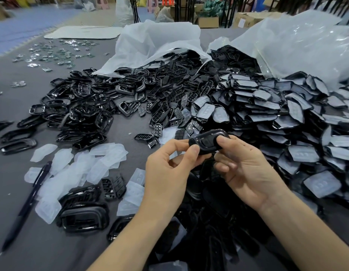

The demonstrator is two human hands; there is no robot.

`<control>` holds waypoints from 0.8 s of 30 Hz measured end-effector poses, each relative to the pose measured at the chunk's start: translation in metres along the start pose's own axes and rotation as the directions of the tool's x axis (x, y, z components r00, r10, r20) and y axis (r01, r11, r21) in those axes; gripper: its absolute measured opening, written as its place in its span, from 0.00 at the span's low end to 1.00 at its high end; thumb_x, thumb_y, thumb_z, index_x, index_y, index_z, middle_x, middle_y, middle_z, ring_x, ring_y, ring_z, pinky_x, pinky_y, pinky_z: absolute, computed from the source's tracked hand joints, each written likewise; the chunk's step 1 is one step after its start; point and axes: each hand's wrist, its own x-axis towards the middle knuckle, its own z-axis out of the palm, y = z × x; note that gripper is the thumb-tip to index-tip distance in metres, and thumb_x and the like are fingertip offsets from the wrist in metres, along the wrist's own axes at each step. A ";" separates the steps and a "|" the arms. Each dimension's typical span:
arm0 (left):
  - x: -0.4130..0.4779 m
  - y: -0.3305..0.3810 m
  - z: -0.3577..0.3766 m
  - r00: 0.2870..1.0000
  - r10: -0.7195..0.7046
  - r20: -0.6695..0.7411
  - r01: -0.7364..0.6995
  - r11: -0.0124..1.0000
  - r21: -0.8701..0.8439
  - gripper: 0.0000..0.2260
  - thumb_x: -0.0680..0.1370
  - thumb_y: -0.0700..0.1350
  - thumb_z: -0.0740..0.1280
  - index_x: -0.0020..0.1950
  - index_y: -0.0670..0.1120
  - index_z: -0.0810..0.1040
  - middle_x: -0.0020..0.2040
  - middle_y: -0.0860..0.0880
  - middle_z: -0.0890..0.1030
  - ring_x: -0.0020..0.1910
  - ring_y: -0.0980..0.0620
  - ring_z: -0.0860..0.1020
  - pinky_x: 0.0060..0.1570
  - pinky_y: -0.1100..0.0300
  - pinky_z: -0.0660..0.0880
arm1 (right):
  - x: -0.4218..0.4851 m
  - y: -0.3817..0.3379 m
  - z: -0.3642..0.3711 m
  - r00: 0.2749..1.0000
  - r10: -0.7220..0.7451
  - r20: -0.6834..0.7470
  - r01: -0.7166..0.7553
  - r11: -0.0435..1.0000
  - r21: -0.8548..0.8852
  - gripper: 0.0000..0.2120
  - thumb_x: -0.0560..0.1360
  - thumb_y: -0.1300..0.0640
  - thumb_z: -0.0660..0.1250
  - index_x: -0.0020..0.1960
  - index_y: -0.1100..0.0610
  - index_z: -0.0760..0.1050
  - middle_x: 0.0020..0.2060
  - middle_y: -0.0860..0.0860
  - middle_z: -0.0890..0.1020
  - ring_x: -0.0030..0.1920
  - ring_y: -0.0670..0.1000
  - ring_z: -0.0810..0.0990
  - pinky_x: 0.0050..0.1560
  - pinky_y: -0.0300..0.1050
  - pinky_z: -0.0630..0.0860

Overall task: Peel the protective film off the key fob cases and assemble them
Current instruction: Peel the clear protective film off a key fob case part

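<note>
- Key fob case (208, 142): one black piece, held up above the table (23, 90) between both hands, broad face turned to the head camera, probably for inspection or for pressing its parts together. Whether any film remains on it cannot be told.
- Left hand (166, 169): thumb and forefinger pinch the case's left end; the other fingers curl beneath.
- Right hand (246, 173): thumb and fingers pinch the right end, palm up. The hands are close together, joined only by the case.
- Film-covered parts (287, 118): a large heap on the right, spilling from a clear bag (296, 40), near the right hand, likely the supply awaiting peeling.
- Black frames (81, 106): a loose pile at left centre, spilling from a second white bag (156, 44).
- Button inserts (169, 106): smaller perforated pieces between the two heaps, straight ahead of the hands.
- Peeled films (81, 167): translucent sheets lying to the left of the left hand, apparently the discard spot.
- Pen (27, 204): dark, lying at the films' left edge, untouched.
- Dark heap (208, 222): below the wrists, nearest the body; blurred, possibly finished cases.
- Stage, as judged: one case in assembly, with much stock remaining.
</note>
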 end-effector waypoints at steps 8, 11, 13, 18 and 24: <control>-0.001 -0.003 0.000 0.999 0.029 0.018 -0.031 0.995 0.095 0.14 0.76 0.38 0.69 0.35 0.54 0.80 0.35 0.55 0.84 0.40 0.54 0.85 0.43 0.65 0.79 | -0.001 0.004 0.002 0.998 0.038 -0.050 -0.039 0.999 -0.023 0.04 0.62 0.59 0.72 0.36 0.56 0.78 0.33 0.50 0.80 0.24 0.44 0.65 0.21 0.33 0.65; 0.000 -0.004 0.000 1.000 0.011 0.013 -0.012 0.999 0.036 0.12 0.76 0.37 0.69 0.35 0.50 0.80 0.36 0.51 0.85 0.40 0.51 0.85 0.42 0.66 0.79 | 0.000 0.001 0.001 0.995 0.078 -0.057 -0.076 0.996 0.038 0.10 0.63 0.59 0.72 0.41 0.60 0.76 0.35 0.52 0.80 0.21 0.42 0.63 0.21 0.33 0.66; 0.000 -0.004 0.000 1.000 -0.004 0.013 0.005 1.000 -0.005 0.10 0.76 0.37 0.68 0.36 0.47 0.78 0.37 0.49 0.85 0.41 0.49 0.85 0.42 0.65 0.79 | 0.000 0.001 0.000 0.992 0.110 -0.055 -0.106 0.992 0.068 0.10 0.62 0.58 0.72 0.42 0.61 0.77 0.35 0.52 0.80 0.21 0.43 0.63 0.21 0.32 0.66; 0.001 -0.003 -0.001 0.998 -0.043 0.042 0.046 0.996 -0.082 0.05 0.76 0.34 0.67 0.42 0.42 0.77 0.37 0.46 0.84 0.39 0.46 0.85 0.41 0.64 0.79 | 0.000 0.000 0.001 0.992 0.115 -0.056 -0.112 0.993 0.049 0.08 0.63 0.58 0.72 0.39 0.62 0.80 0.36 0.53 0.80 0.21 0.43 0.62 0.20 0.32 0.65; 0.002 -0.002 -0.001 0.994 -0.067 0.090 0.080 0.985 -0.153 0.06 0.76 0.33 0.65 0.50 0.42 0.78 0.41 0.46 0.85 0.41 0.47 0.85 0.42 0.65 0.79 | 0.000 0.002 0.001 0.997 0.064 -0.039 -0.065 0.998 -0.011 0.12 0.61 0.57 0.72 0.42 0.62 0.77 0.28 0.49 0.76 0.21 0.42 0.64 0.21 0.32 0.65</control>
